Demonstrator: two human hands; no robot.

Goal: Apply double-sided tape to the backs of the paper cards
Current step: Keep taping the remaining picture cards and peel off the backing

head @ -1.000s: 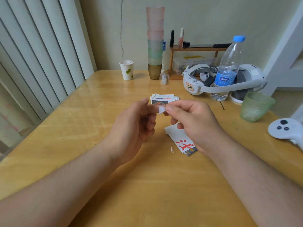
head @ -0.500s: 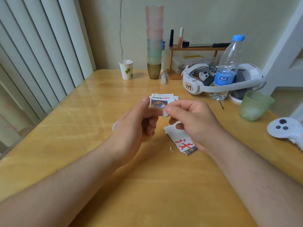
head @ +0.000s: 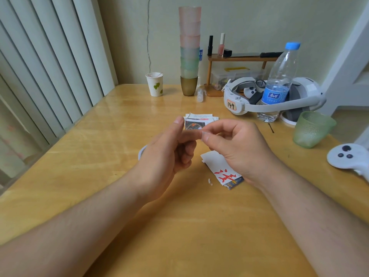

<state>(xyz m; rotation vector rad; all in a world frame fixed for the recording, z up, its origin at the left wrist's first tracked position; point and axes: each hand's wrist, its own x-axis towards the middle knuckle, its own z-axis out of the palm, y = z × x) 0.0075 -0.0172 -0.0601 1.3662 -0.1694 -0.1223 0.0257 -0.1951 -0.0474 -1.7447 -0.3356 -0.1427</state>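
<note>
1. A big wooden table (head: 99, 156) fills most of the view. It is yellow-brown and shiny.
2. White window blinds (head: 46, 66) hang on the left. A pale wall is behind the table.
3. A white headset (head: 279, 96) sits at the back right, with a water bottle (head: 279, 82) standing in front of it.
4. A tall stack of cups (head: 189, 50) stands at the back, and a paper cup (head: 154, 83) is beside it. A green cup (head: 312, 128) is on the right, near a white controller (head: 349, 156).
5. The left hand (head: 167, 154) is held above the table with its fingers curled. A bit of a white tape roll (head: 142, 152) peeks out behind it. I cannot tell how the hand holds it.
6. The right hand (head: 237, 144) meets the left thumb and pinches something tiny and white there. It is too small to tell what it is.
7. A pile of paper cards (head: 199, 121) lies just behind the hands. The top one shows a dark picture.
8. Another card (head: 223, 172) lies under the right hand. It is white with red marks.
9. A tiny white scrap (head: 210, 181) lies beside that card.
</note>
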